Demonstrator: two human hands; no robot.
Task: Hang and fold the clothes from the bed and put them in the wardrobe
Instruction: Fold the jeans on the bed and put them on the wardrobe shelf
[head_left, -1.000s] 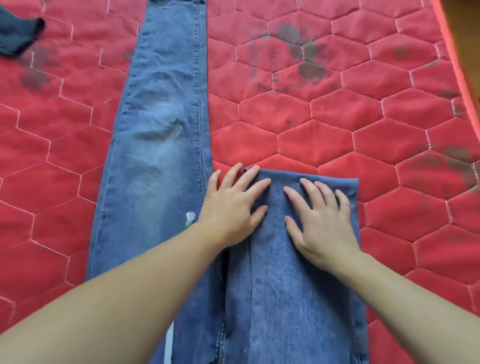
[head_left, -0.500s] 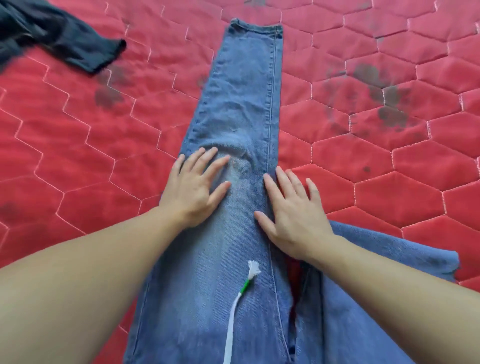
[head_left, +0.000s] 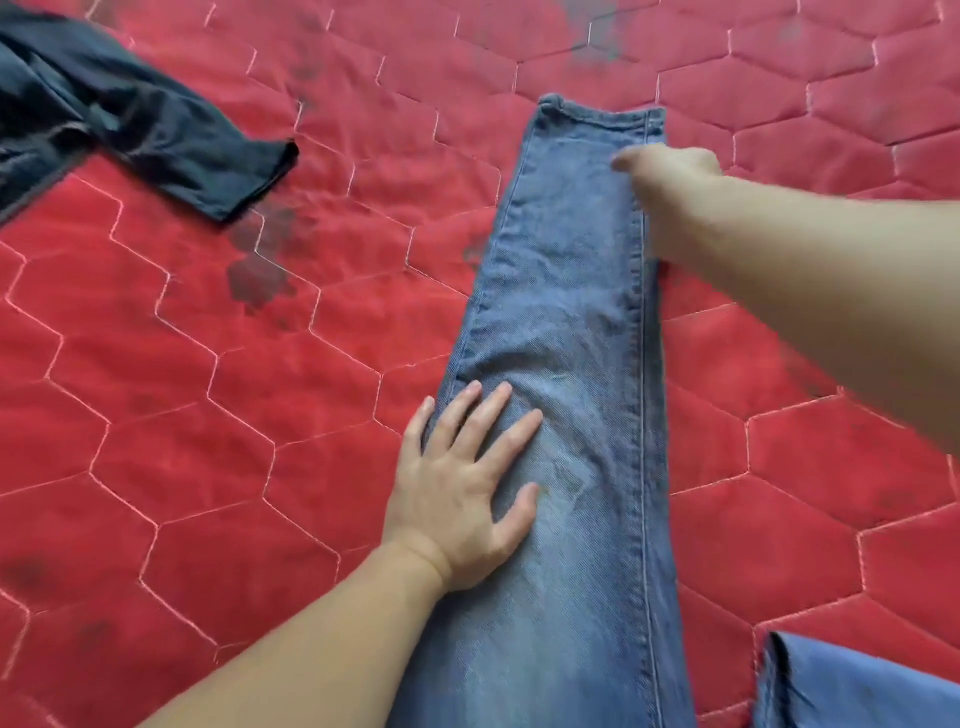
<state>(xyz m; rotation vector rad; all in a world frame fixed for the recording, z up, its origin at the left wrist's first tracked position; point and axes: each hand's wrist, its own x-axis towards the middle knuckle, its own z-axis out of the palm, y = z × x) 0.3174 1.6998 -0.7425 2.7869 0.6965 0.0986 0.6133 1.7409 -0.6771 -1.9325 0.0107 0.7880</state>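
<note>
One leg of a pair of faded blue denim jeans (head_left: 566, 332) lies flat on the red quilted bed cover with pale hexagon stitching (head_left: 208, 415). The leg runs from the bottom edge of the view up to its hemmed cuff near top centre, with a stitched side seam along its right edge. Denim is paler and slightly creased around mid-leg.

Left hand (head_left: 462, 499): palm down on the left half of the leg, about mid-length. Fingers straight and spread, thumb out to the right on the cloth; the little finger lies at the leg's left edge. It grasps nothing, only presses flat on the denim.

Right hand (head_left: 670, 192): reaches far forward, resting at the right edge of the leg just below the cuff. Motion-blurred. Back of hand faces the camera; the fingers point left over the seam. Whether they are flat on the cloth or pinching its edge, I cannot tell.

A second piece of blue denim (head_left: 852, 686), darker in tone, shows at the bottom right corner, lying on the cover apart from the flat leg; whether it joins the jeans lies out of view.

Upper left: a crumpled dark navy fabric garment (head_left: 130, 124) lies on the cover, well apart from the jeans, one squared end pointing right. Dark grey smudges (head_left: 260, 260) mark the red cover just below it, with more near the top centre.
</note>
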